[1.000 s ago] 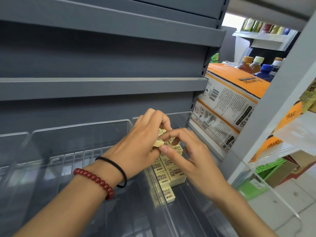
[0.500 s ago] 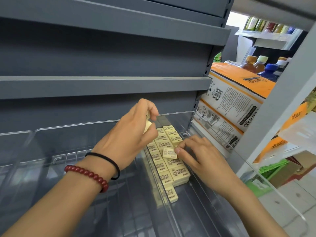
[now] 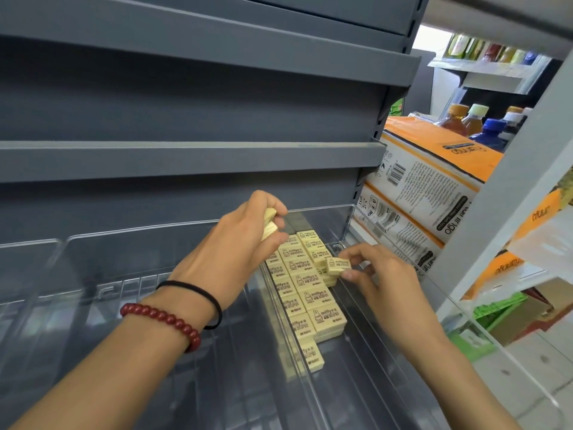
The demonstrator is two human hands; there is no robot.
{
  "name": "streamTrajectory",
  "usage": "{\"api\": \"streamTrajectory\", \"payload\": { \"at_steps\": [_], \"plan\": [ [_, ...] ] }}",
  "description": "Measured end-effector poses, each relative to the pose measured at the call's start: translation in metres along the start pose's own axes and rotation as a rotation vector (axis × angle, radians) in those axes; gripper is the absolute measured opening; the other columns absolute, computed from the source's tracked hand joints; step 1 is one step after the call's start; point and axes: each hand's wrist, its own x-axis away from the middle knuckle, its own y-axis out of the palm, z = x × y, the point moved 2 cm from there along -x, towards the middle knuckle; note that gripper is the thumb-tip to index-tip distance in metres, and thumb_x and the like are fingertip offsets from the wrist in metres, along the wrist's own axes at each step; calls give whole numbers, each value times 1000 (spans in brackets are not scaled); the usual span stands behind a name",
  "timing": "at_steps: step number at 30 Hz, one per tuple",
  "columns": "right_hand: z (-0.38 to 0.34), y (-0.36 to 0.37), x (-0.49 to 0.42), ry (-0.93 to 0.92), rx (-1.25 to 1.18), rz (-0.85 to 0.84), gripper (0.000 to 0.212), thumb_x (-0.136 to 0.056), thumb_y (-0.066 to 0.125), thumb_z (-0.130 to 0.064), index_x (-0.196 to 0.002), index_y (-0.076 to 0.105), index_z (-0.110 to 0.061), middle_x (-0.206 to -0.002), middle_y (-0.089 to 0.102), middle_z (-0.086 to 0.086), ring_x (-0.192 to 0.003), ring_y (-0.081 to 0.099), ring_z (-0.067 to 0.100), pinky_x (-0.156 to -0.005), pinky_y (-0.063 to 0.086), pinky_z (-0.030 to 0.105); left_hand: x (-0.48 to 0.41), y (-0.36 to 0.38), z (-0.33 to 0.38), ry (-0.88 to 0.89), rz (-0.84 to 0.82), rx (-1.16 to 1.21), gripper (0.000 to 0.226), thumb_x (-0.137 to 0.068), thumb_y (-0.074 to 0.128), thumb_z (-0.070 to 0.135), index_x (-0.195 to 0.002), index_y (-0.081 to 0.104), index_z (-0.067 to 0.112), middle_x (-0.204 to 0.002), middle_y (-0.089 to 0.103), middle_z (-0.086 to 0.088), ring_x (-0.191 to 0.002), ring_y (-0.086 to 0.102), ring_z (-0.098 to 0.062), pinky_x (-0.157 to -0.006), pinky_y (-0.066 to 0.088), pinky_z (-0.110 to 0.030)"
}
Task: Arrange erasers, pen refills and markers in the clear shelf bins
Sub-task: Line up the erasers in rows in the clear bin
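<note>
Grey metal shelves [image 3: 186, 159] filled the left and far side. At right sat stacked orange-and-white cartons [image 3: 428, 181], capped bottles [image 3: 477, 119] beyond them, a pale grey upright [image 3: 514, 181] nearer, and light floor [image 3: 530, 364] at near right.

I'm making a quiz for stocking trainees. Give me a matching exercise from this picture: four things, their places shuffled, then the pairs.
1. single eraser
2. spare erasers
3. eraser rows
4. cartons

A. lying in the clear bin
B. stacked right of the grey shelf
C. gripped in the left hand
D. pinched by the right hand

Pairs: 1-D, 2-C, 3-A, 4-B
</note>
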Motion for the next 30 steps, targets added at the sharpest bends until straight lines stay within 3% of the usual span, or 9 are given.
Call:
{"api": "streamTrajectory", "payload": {
  "at_steps": [4, 8, 11, 17, 22, 25, 28, 30],
  "plan": [
    [3, 5, 0, 51, 20, -34, 23, -86, 71, -20, -104, 65, -34, -94, 59, -17, -86, 57, 3, -78, 54, 35, 1, 1, -2, -7, 36, -90, 22, -94, 51, 35, -114, 41, 33, -110, 31, 14, -78, 49, -1, -68, 41, -21],
    [-3, 8, 3, 80, 54, -30, 17, -88, 68, -36, -103, 60, -39, -97, 64, -23, -87, 60, -1, -71, 55, 33, 0, -1, 4, -15, 76, -117, 22, -94, 51, 35, -115, 47, 35, -111, 25, 12, -70, 56, -16, -70, 53, -34],
    [-6, 9, 4, 72, 120, -5, 16, -90, 63, -43, -105, 57, -40, -100, 66, -22, -89, 63, 4, -70, 56, 33, 1, -2, 4, -8, 57, -84, 16, -93, 52, 37, -108, 53, 40, -109, 30, 14, -68, 51, -7, -70, 50, -28],
    [-9, 6, 4, 63, 181, -24, 18, -91, 58, -49, -108, 56, -43, -105, 64, -20, -94, 59, 4, -65, 49, 27, 0, -1, 3, -24, 49, 53, 34, -86, 63, 35, -113, 43, 45, -104, 50, 19, -93, 50, 6, -72, 38, -7],
    [-6, 2, 3, 38, 102, -32, 25, -87, 60, -55, -108, 61, -43, -96, 54, -27, -95, 46, -1, -65, 42, 26, -2, -4, 4, -61, 106, 80, 36, -80, 70, 36, -102, 42, 34, -97, 57, 23, -83, 55, 8, -68, 38, 0],
    [-14, 0, 3, -43, -92, 29, 30, -84, 59, -56, -110, 64, -43, -102, 59, -30, -105, 50, -4, -81, 46, 26, -2, -3, 6, -56, 75, 83, 31, -80, 70, 35, -100, 46, 33, -97, 58, 25, -81, 56, 8, -67, 37, -1],
    [-27, 0, 5, -133, -310, 45, 27, -85, 63, -48, -111, 65, -41, -104, 65, -29, -107, 55, -4, -84, 43, 14, -1, 0, 10, -21, 30, 98, 25, -82, 67, 35, -100, 50, 35, -97, 61, 24, -77, 54, 16, -66, 36, -1],
    [-34, 1, 7, -186, -392, -5, 30, -87, 65, -42, -117, 61, -41, -108, 66, -26, -111, 57, -2, -87, 45, 19, 0, 1, 13, 4, 6, 111, 21, -82, 65, 37, -101, 55, 35, -91, 62, 25, -71, 53, 18, -64, 36, -1]
  ]
}}
